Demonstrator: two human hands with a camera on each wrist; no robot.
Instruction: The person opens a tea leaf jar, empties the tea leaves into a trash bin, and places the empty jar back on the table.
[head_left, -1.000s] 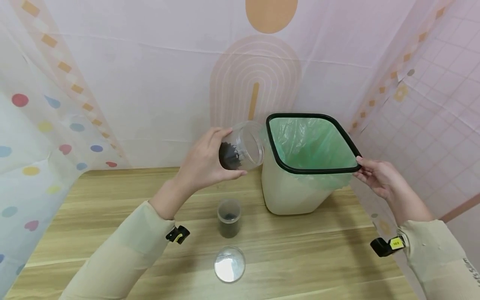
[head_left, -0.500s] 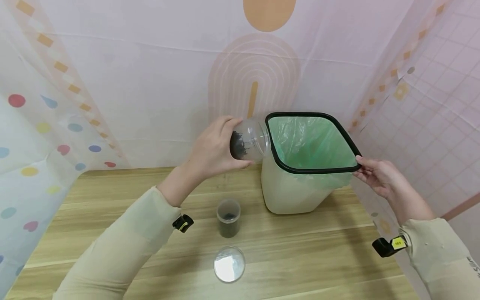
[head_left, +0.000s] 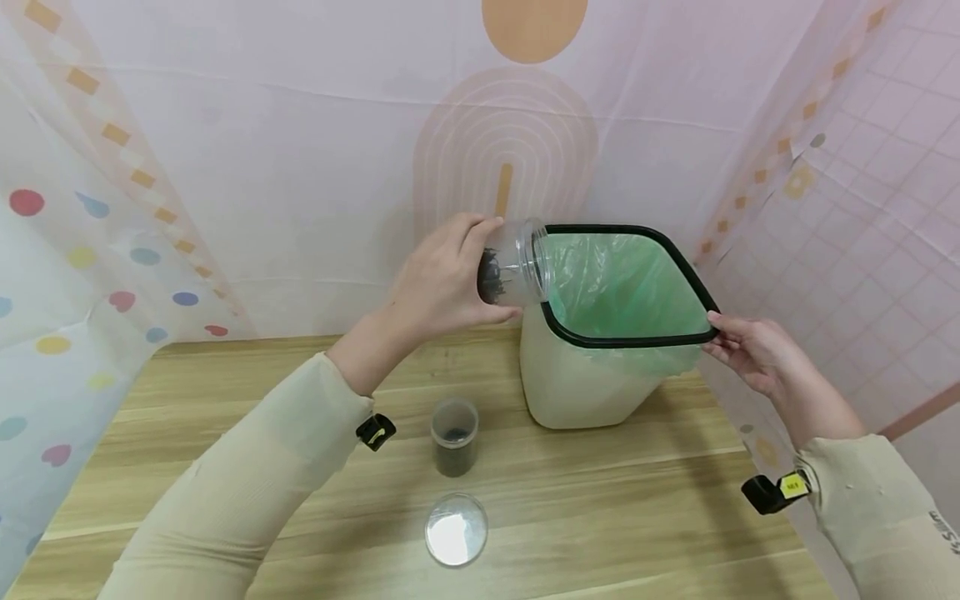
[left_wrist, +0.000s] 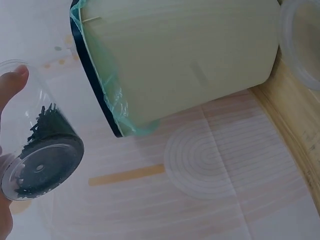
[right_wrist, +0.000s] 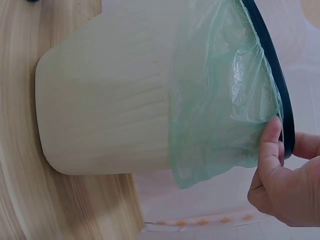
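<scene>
My left hand (head_left: pixel 446 279) grips a clear plastic jar (head_left: pixel 517 262) tilted on its side, its open mouth at the left edge of the trash can (head_left: pixel 573 387). Dark, loose shreds that look like dry tea leaves (left_wrist: pixel 50 125) lie in the jar's bottom end. A black ring (head_left: pixel 693 279) tops the cream can and clamps a green bag (head_left: pixel 630 287) that lines it. My right hand (head_left: pixel 753 354) pinches the ring's near right corner; in the right wrist view the thumb and fingers lie on either side of it. Whether any shreds are inside the can cannot be seen.
On the wooden table (head_left: pixel 360 525), left of the can, stands a small clear cup (head_left: pixel 454 442) with dark contents. A round clear lid (head_left: pixel 456 530) lies in front of it. Patterned cloth (head_left: pixel 322 192) hangs behind the table and at both sides.
My left hand has moved right and up with the jar, bringing its mouth from beside the can to the rim. The jar now lies closer to level. My right hand keeps its hold.
</scene>
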